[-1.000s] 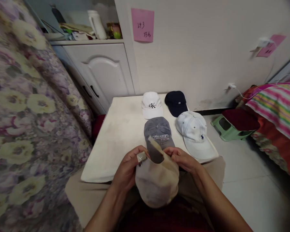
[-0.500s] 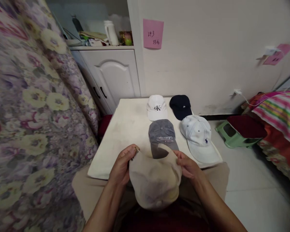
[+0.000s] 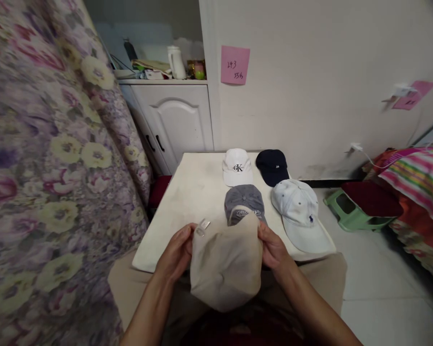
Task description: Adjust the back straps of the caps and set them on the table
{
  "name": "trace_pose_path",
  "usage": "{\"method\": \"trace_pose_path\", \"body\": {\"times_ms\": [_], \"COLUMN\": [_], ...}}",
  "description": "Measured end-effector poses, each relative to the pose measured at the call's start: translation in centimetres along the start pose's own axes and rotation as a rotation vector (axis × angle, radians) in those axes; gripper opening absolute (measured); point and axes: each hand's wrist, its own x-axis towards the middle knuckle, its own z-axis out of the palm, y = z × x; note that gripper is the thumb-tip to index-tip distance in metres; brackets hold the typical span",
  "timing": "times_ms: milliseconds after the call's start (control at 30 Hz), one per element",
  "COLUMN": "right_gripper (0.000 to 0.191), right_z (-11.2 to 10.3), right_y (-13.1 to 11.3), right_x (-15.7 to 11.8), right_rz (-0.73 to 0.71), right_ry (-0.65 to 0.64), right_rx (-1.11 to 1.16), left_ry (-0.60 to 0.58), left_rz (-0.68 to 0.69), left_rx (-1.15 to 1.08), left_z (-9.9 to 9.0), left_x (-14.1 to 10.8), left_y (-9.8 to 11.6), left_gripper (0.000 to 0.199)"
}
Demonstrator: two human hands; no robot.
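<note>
Between both hands, above my lap, is a beige baseball cap point(image 3: 225, 271), its crown and top button turned toward me. My left hand point(image 3: 178, 252) pinches its left edge beside a metal strap buckle. On the other side, my right hand point(image 3: 274, 246) grips the right edge, fingers partly hidden behind the cloth. Just beyond, a grey cap point(image 3: 242, 196) with white lettering lies on the cream-topped table point(image 3: 182, 202), partly covered by the beige cap. A pale blue cap point(image 3: 299, 206) sits to its right. Behind stand a white cap point(image 3: 237, 166) and a navy cap point(image 3: 273, 167).
A floral curtain point(image 3: 57, 192) hangs along the left. White cabinet doors point(image 3: 184, 120) and a wall with a pink note point(image 3: 235, 65) are behind the table. At right are a green stool point(image 3: 350, 214) and a bed with a striped cover point(image 3: 418, 180).
The beige cap has been turned in my hands, so its crown button now faces me more and the buckle shows at upper left. The view has tipped slightly upward.
</note>
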Motion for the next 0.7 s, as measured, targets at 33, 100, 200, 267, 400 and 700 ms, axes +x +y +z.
{"method": "trace_pose_path", "body": {"times_ms": [33,100,200,267,400,700], "right_gripper": [0.042,0.035,0.026,0.023,0.024,0.019], "right_z": [0.4,0.8,0.8,0.6,1.1,1.0], "right_y": [-0.2,-0.4,-0.4,-0.3,0.0,0.7], "right_x": [0.4,1.3,2.2,2.8,3.6,4.9], "right_rz": [-0.012,-0.038,-0.072,-0.060,-0.014,0.002], "right_ry": [0.018,0.070,0.173,0.220,0.276,0.319], "right_rx": [0.033,0.101,0.189,0.209,0.241,0.241], "left_ry": [0.002,0.072,0.102,-0.001,-0.121,-0.134], "left_rz": [-0.068,-0.184,-0.238,-0.167,0.041,-0.197], "left_rx": [-0.025,-0.066,-0.172,-0.255,-0.322,-0.277], "left_z": [-0.9,-2.6,-5.4,-7.0,-8.5,-7.8], "left_x": [-0.2,-0.8,-2.1,-2.9,-4.2,-8.2], "left_y": [-0.7,-2.4,-4.8,-5.1,-3.9,-8.8], "left_gripper": [0.029,0.023,0.020,0.030,0.060,0.043]}}
